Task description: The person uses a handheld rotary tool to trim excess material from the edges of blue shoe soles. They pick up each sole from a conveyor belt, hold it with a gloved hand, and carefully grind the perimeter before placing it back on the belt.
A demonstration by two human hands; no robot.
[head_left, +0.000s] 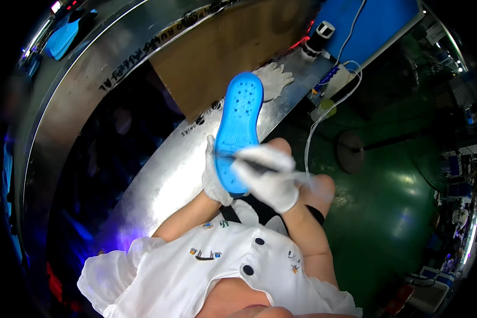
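A bright blue shoe sole [237,127] stands tilted in front of me, its face with small holes in the wider far end turned towards me. My left hand [215,180], in a white fabric glove, grips its lower end along the left edge; some of the fingers are hidden behind it. Over the lower right part of the sole is my right hand [270,177], also white-gloved and smeared by motion. Its fingers close round a thin dark tool [258,167], whose tip reaches the sole's surface; blur hides the tool's kind.
Beyond the sole, a white glove [274,82] lies on the metal bench [167,153] beside a brown cardboard sheet [212,55]. A dark bottle with a white cap [325,29] stands at the back. A white cable [314,127] hangs down right of the bench, over green floor [397,206].
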